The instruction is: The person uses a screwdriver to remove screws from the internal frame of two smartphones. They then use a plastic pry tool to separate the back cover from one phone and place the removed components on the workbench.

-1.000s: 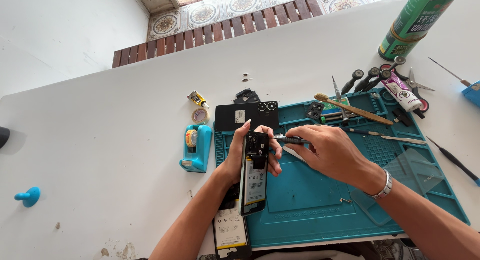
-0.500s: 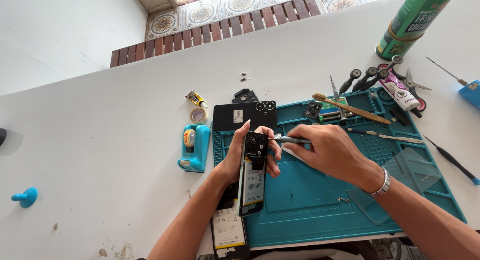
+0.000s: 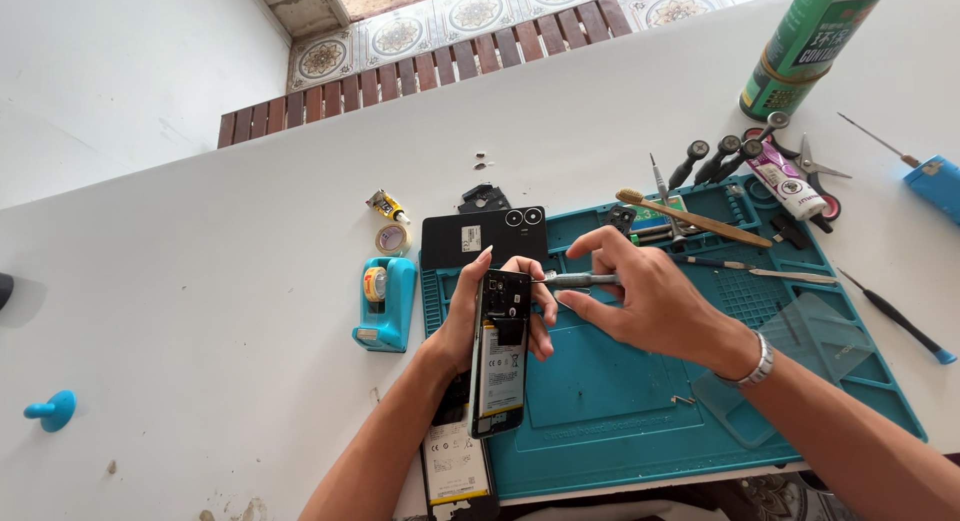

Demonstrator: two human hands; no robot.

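My left hand (image 3: 470, 311) holds an opened smartphone (image 3: 500, 353) upright on its long edge above the teal repair mat (image 3: 620, 421), its battery and circuit board showing. My right hand (image 3: 640, 296) grips a small grey screwdriver (image 3: 580, 279) whose tip meets the phone's upper end near the camera area. The phone's black back cover (image 3: 482, 237) with two camera rings lies flat just behind, at the mat's far left corner. A second phone or battery part (image 3: 455, 461) lies under my left forearm.
A teal tape dispenser (image 3: 383, 303) stands left of the mat. Screwdrivers (image 3: 715, 161), a bamboo brush (image 3: 692, 218), scissors (image 3: 810, 171), a tube and a green spray can (image 3: 805, 46) crowd the back right. A clear glass panel (image 3: 800, 351) lies on the mat; a blue knob (image 3: 50, 409) sits far left.
My right hand's fingers have shifted on the screwdriver, the index finger lifting. The phone stays in my left hand in the same place.
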